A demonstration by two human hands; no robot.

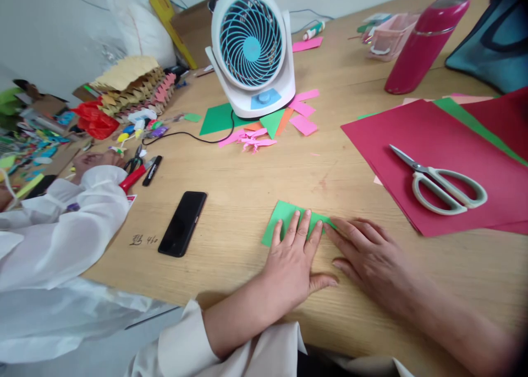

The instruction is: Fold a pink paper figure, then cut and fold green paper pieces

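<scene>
A small piece of green paper lies flat on the wooden table in front of me. My left hand presses down on it with the fingers spread and the thumb out to the right. Beside it, my right hand rests with stretched fingers, its fingertips touching the paper's right end. Part of the green paper is hidden under my left fingers. Scissors with pale handles lie on red paper sheets to the right of my hands.
A black phone lies left of my hands. A white fan stands behind, with pink paper pieces at its base. A pink bottle stands at the back right. At the left sits a person in white sleeves.
</scene>
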